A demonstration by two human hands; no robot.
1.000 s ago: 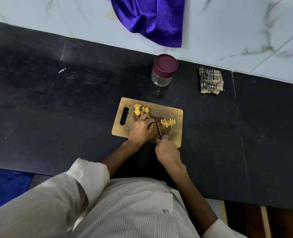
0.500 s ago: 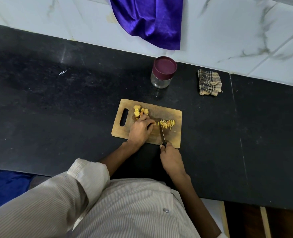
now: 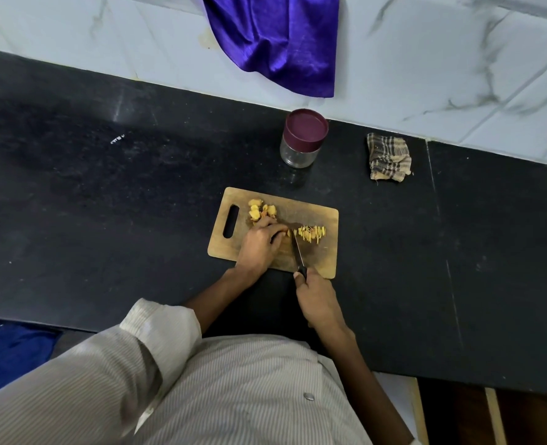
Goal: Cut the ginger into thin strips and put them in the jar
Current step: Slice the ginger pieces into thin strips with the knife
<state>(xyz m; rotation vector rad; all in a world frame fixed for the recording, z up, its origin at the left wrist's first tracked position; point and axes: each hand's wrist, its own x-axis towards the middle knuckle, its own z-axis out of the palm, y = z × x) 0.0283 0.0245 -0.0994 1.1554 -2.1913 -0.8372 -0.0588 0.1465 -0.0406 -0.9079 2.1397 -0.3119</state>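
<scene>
R hand [image 3: 318,300] grips steel knife [image 3: 297,250], L hand [image 3: 260,244] pins ginger on rectangular wood board [image 3: 325,256].

Pale pinstriped shirt [image 3: 233,396], cuffs rolled, silver button [image 3: 308,396]

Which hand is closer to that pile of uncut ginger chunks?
The left hand: its fingers lie right below the ginger chunks. The right hand grips the knife off the board's near edge.

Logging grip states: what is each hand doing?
Left hand: holds yellow ginger piece on wooden board.
Right hand: grips black-handled knife.
</scene>
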